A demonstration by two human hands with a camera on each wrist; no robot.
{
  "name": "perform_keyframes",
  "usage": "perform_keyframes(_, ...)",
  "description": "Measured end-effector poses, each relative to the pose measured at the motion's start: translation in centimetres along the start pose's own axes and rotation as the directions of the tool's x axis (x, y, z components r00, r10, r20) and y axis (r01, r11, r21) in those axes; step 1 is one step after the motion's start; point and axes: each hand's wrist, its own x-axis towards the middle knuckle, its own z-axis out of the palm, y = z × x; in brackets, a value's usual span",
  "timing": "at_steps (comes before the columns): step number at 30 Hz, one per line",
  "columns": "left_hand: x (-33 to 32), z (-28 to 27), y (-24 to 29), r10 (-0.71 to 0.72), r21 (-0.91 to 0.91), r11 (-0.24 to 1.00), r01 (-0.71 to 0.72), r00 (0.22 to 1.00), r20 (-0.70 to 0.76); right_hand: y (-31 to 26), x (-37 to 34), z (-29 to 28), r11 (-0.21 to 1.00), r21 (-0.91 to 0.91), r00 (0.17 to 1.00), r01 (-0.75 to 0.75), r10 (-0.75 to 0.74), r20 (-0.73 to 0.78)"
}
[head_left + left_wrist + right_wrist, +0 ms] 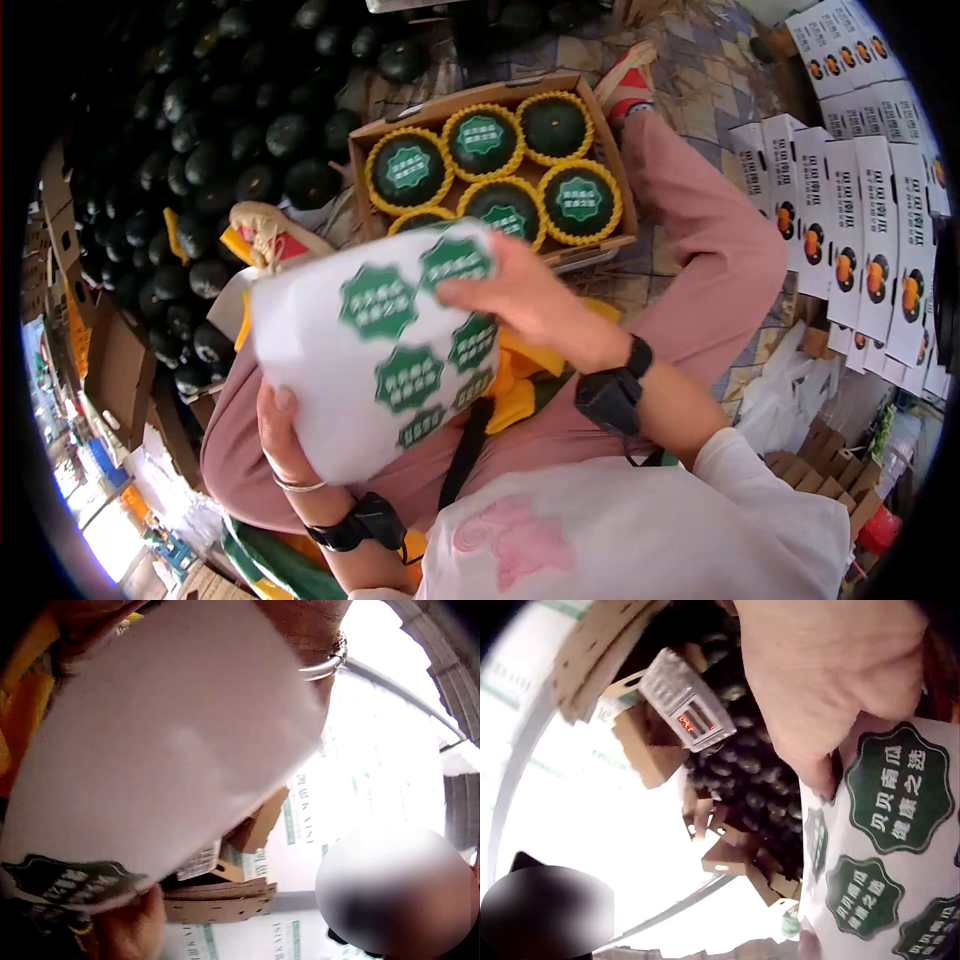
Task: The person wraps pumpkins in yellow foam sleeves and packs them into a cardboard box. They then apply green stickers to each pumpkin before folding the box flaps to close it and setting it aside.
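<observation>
A white sheet of green star-edged stickers (pixel 335 300) is held up over the lap in the head view, its left part bare of stickers. My left hand (pixel 285 430) grips its lower left edge. At the upper right edge, my right hand (pixel 550 310) pinches the sheet, thumb over a green sticker (pixel 900 787). Beyond the sheet stands an open cardboard box (pixel 625 185) of several dark green pumpkins in yellow foam nets. Most show a green sticker on top; the far right pumpkin (pixel 555 128) shows none. The sheet partly hides the near left pumpkin.
A large heap of dark pumpkins (pixel 190 130) fills the far left. Printed white cartons (pixel 845 210) stand in rows on the right. Two shoes flank the box, one shoe (pixel 628 80) at right. A digital scale (pixel 686 705) and cardboard boxes (pixel 649 746) appear in the right wrist view.
</observation>
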Motion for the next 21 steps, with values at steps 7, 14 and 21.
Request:
perform_keyframes(7,-1.9,5.3,0.5,0.062,0.585,0.811,-0.024,0.997,-0.045,-1.6,0.0,1.5,0.263,-0.904,0.764,0.337,-0.638,0.099)
perform_keyframes(14,-1.4,5.2,-0.3,0.000,0.236,0.971,-0.027,0.993,0.114,-0.7,0.0,3.0,0.928,-0.363,0.990,0.088,-0.041,0.135)
perform_keyframes(21,-0.4,4.7,-1.2,0.109,0.208,0.973,-0.104,0.994,-0.013,-3.2,3.2,-10.1,0.865,-0.481,0.735,0.140,-0.417,-0.536)
